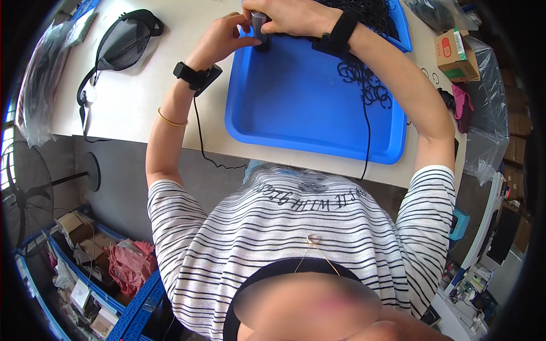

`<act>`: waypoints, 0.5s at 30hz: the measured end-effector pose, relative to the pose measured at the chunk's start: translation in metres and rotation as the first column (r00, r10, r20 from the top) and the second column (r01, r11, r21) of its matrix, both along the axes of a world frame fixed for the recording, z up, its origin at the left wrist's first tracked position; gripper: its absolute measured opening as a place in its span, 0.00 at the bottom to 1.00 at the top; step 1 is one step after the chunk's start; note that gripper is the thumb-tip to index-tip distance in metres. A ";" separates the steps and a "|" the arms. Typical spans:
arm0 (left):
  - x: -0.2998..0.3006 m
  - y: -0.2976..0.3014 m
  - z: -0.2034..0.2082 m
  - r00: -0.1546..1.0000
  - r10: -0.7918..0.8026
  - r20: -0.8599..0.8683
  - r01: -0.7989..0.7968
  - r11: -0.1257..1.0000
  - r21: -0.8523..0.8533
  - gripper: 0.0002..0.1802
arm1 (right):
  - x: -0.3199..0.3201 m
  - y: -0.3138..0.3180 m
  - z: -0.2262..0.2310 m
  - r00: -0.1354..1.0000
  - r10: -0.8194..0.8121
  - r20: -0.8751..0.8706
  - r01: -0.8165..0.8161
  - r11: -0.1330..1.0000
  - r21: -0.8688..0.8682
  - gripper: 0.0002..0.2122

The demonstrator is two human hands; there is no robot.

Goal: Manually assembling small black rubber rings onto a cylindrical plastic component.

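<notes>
Both hands meet at the far edge of the blue tray (296, 108), over a small dark cylinder (260, 31) that stands roughly upright on the tray floor near its far left corner. The right hand (287, 14) covers the top of the cylinder, fingers curled closed around its upper end. The left hand (224, 37) comes in from the side, thumb and fingertips pinched against the cylinder's wall. What lies between the fingertips and the cylinder is hidden.

A loose heap of black rings (367, 85) lies on the right part of the tray, apart from the cylinder; more fill the bin (398, 23) behind it.

For clean work at this step:
- Keep the cylinder vertical and pressed to the tray, so that it cannot roll.
- Let the right hand steady the piece; let the left fingertips do the fine work.
- Keep the wrist cables (199, 131) clear of the heap; the right cable already crosses the rings and could, by my judgement, drag them.
- Work over the tray, so that dropped parts stay inside its rim.
</notes>
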State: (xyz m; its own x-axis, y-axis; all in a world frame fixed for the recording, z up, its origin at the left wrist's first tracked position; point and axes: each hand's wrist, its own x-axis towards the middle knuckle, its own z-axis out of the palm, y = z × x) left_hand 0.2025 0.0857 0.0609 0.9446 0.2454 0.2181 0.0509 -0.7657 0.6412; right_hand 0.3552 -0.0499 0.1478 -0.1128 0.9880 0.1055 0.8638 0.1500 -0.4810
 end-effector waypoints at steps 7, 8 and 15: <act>0.006 -0.013 0.001 0.999 0.029 -0.019 -0.027 0.997 0.070 0.14 | 0.003 -0.008 0.003 0.997 -0.008 0.077 0.006 1.000 0.023 0.08; 0.006 -0.015 0.003 0.999 0.026 -0.019 -0.024 0.997 0.073 0.14 | 0.003 -0.009 0.003 0.997 -0.013 0.072 0.012 1.000 0.024 0.08; 0.009 -0.015 0.006 0.986 0.063 -0.156 -0.063 0.998 0.005 0.19 | 0.007 -0.010 0.009 0.999 -0.004 0.036 0.003 0.999 0.033 0.07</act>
